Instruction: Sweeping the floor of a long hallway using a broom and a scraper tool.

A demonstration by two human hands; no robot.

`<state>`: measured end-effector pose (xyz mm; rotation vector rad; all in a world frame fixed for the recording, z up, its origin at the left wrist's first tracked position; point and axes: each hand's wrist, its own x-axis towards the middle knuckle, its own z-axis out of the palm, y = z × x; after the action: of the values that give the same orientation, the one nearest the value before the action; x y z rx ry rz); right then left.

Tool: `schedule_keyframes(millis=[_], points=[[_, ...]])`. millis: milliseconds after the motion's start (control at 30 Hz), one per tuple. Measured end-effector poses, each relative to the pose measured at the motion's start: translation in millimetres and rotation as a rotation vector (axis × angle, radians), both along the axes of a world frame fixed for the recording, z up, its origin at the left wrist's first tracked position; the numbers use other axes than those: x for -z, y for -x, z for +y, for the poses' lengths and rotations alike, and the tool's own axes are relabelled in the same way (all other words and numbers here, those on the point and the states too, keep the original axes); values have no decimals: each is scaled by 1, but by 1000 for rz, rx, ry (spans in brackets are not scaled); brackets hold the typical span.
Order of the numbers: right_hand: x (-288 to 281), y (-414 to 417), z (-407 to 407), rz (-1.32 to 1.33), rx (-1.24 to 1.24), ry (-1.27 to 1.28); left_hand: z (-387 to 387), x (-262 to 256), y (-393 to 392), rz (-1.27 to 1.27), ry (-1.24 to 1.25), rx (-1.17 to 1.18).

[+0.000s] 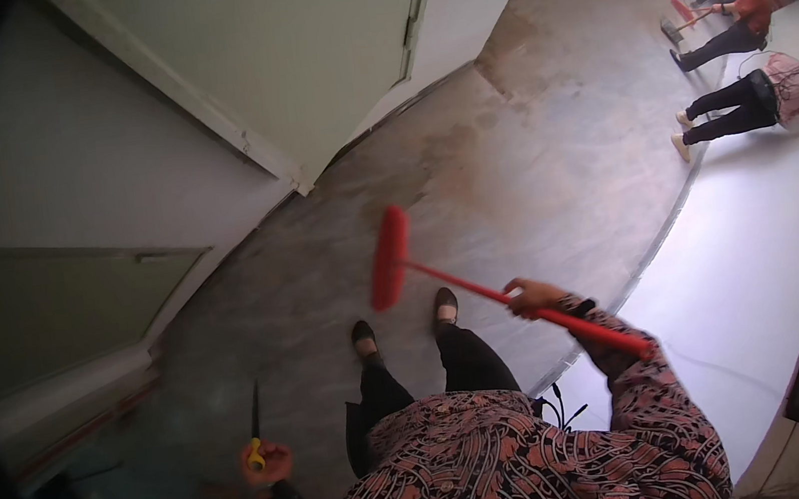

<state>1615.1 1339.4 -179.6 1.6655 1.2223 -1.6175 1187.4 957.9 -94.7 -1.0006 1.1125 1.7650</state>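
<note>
My right hand [533,298] grips the red pole of a push broom [461,285], whose far end lies along my forearm. The red broom head [388,258] is in front of my feet; whether it touches the floor I cannot tell. At the lower left my left hand [267,462] is closed around the yellow handle of a dark-bladed tool [256,416], perhaps a knife or scissors, its blade pointing away from me.
A grey floor [553,153] with brownish stains stretches ahead. Pale walls with greenish panels [267,47] run along the left, a white surface [731,236] along the right. Farther off stand a person in pink [787,85] and a person in orange [751,14] with a broom.
</note>
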Motion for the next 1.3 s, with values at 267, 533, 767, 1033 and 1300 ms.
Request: schedule_keyframes(millis=[267, 533, 767, 1033, 1300], points=[[-107, -64, 34, 106, -114, -234, 3, 9, -2, 77, 11, -10], [-70, 48, -23, 505, 38, 98, 12, 18, 2, -24, -60, -166], [73, 205, -2, 726, -71, 284, 17, -4, -26, 119, -39, -91], [135, 81, 121, 743, 694, 232, 42, -27, -37, -11, 98, -171], [81, -100, 131, 877, 855, 175, 63, -33, -32, 20, 79, -152]])
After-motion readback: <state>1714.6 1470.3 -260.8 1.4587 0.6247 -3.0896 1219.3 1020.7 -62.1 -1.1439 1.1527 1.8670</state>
